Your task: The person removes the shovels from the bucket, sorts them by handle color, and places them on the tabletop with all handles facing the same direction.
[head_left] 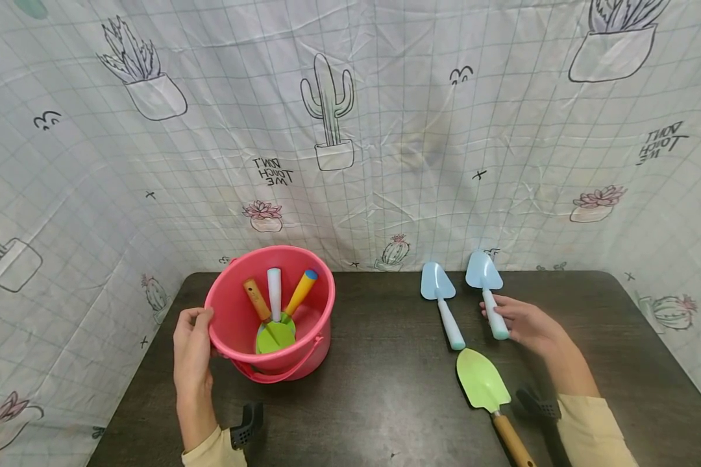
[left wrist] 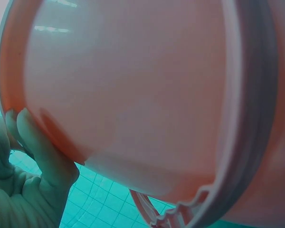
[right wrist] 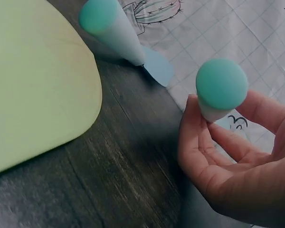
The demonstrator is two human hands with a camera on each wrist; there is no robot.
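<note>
A pink bucket [head_left: 321,350] stands tilted toward me on the left of the table. My left hand [head_left: 193,350] grips its rim at the left; the left wrist view shows the fingers against the bucket's wall [left wrist: 133,95]. Inside lie several hand tools, with a wooden handle [head_left: 257,299], a white handle [head_left: 274,292] and a yellow handle [head_left: 300,295]. My right hand [head_left: 528,324] holds a light blue trowel [head_left: 483,271] by its white handle, whose green end cap [right wrist: 222,84] faces the right wrist camera. Left of it lies a second light blue trowel [head_left: 437,281].
A green trowel [head_left: 482,379] with a wooden handle lies nearer the front on the dark wooden table [head_left: 385,389]. A cloth [head_left: 409,130] printed with cacti hangs behind and along both sides of the table. The bucket's handle [head_left: 286,375] hangs at its front.
</note>
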